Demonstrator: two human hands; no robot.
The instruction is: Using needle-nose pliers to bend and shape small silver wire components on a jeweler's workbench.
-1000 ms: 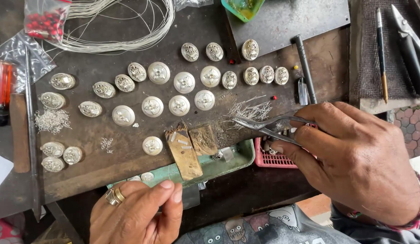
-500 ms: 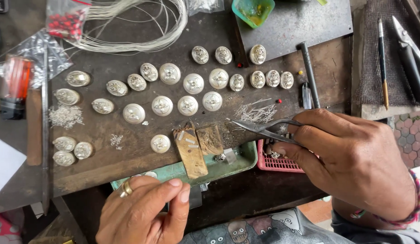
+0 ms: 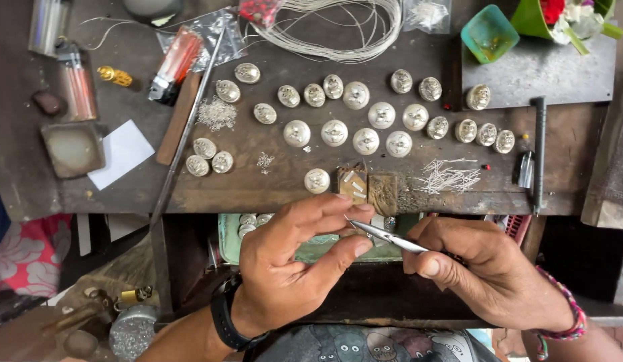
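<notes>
My right hand point(image 3: 486, 271) grips metal tweezers point(image 3: 385, 236) whose tips point left towards my left hand point(image 3: 295, 258). My left thumb and fingers are curled close to the tweezer tips, over a green tray point(image 3: 318, 249); whether they pinch a small piece I cannot tell. Just beyond, on the dark workbench point(image 3: 271, 181), lie two small brown blocks point(image 3: 368, 188) and a pile of short silver wire pieces point(image 3: 449, 177). Several round silver domed pieces point(image 3: 365, 131) are spread across the bench.
A coil of silver wire point(image 3: 338, 27) lies at the back, with a teal cup point(image 3: 489, 33) and flowers point(image 3: 569, 17) at the right. Lighters point(image 3: 174, 64), a white paper point(image 3: 120, 153), a long rod point(image 3: 184, 131) and a dark tool point(image 3: 539, 154) also lie around.
My left hand rose from the bench's lower edge to meet the tweezer tips. My right hand with the tweezers moved down and left, away from the wire pile. The view shifted.
</notes>
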